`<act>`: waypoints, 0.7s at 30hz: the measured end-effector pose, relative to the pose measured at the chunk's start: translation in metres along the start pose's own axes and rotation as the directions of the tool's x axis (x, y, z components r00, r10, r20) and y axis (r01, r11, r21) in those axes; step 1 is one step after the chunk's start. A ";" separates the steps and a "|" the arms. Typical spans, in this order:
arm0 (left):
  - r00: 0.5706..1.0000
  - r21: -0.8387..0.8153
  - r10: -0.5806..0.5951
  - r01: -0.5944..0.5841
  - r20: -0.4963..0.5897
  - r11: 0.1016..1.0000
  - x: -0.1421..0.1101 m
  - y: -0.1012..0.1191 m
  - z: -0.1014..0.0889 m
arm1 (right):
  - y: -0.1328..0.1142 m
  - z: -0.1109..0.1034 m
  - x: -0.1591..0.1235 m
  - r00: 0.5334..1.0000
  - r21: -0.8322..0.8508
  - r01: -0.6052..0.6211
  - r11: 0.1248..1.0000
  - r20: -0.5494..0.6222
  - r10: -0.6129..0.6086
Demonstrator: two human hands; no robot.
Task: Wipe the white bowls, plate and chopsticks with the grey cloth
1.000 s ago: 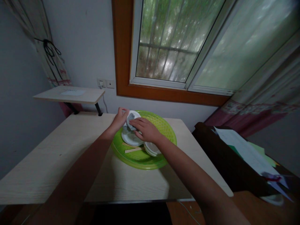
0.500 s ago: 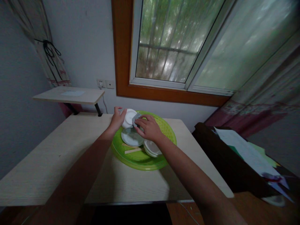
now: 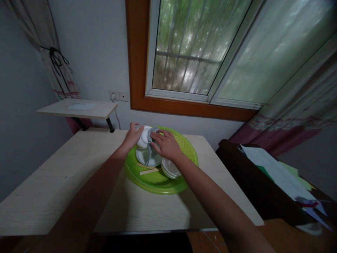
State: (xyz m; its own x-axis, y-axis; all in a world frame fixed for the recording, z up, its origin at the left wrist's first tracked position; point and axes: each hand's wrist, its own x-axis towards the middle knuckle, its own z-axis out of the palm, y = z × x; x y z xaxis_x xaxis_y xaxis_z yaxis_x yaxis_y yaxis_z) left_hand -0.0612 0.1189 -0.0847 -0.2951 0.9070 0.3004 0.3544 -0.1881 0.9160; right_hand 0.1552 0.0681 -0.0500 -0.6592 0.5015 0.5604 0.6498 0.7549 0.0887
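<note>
My left hand (image 3: pixel 133 136) is closed around the left edge of a small white dish (image 3: pixel 143 138), which is raised and tilted above the far left of a green tray (image 3: pixel 155 188). My right hand (image 3: pixel 167 144) grips a grey cloth (image 3: pixel 150 135) and presses it to the dish's right side. Part of the cloth hangs down below the dish. Under them a white plate (image 3: pixel 144 159) lies on the tray. Wooden chopsticks (image 3: pixel 149 171) rest in front of the plate. Beside them are stacked white bowls (image 3: pixel 169 170), partly hidden by my right wrist.
The tray stands on a pale wooden table (image 3: pixel 79 175). A small raised shelf (image 3: pixel 100 111) with a paper on it stands at the back left. To the right is a dark brown piece of furniture (image 3: pixel 237 182) with papers (image 3: pixel 273 172). A window (image 3: pixel 189 63) is behind.
The white dish has turned and tilted, so less of its round face shows. The grey cloth now hangs lower over the plate. Both hands stay in nearly the same place.
</note>
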 end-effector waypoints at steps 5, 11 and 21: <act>0.998 0.000 -0.045 0.045 -0.046 0.999 0.002 0.000 -0.002 | 0.001 -0.001 -0.002 0.999 0.036 0.037 0.999 0.001 -0.037; 0.998 -0.037 -0.060 0.060 -0.009 0.998 -0.004 0.010 0.000 | -0.002 -0.003 -0.003 0.988 0.102 0.138 0.985 0.058 -0.144; 0.997 -0.121 -0.064 0.059 -0.039 0.991 -0.004 0.013 -0.001 | 0.001 0.001 -0.001 0.999 -0.061 -0.036 0.997 0.005 0.037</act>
State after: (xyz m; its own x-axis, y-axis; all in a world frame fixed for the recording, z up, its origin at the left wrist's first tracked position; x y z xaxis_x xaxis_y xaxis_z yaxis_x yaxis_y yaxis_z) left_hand -0.0563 0.1121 -0.0733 -0.3513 0.9019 0.2515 0.2260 -0.1789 0.9575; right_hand 0.1561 0.0686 -0.0508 -0.6370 0.5311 0.5587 0.6950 0.7092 0.1182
